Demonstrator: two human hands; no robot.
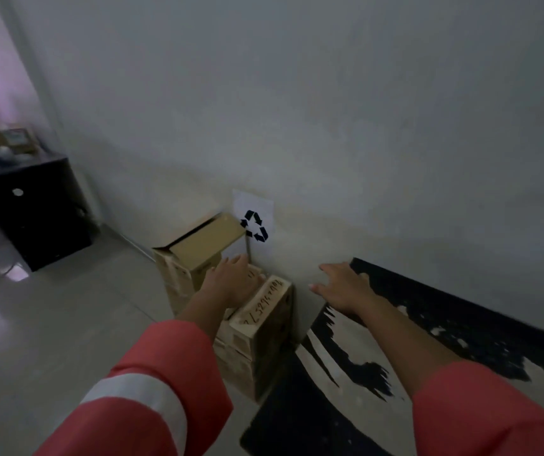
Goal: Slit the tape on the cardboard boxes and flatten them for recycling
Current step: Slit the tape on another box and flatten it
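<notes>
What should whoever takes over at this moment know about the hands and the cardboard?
Left hand: open, resting on top of the digit-marked cardboard.
Right hand: open, empty, in the air near the wall.
That cardboard stands by the wall below the recycling sign; behind it sits a box with a raised flap. No cutter in view.
Done: cardboard is at the recycling spot.
Left: the flapped box looks unflattened; the rest cannot be told.

Stacked boxes (261, 319) against the wall (329, 126), recycling sign (254, 224) behind them, cabinet (35, 222) far left
</notes>
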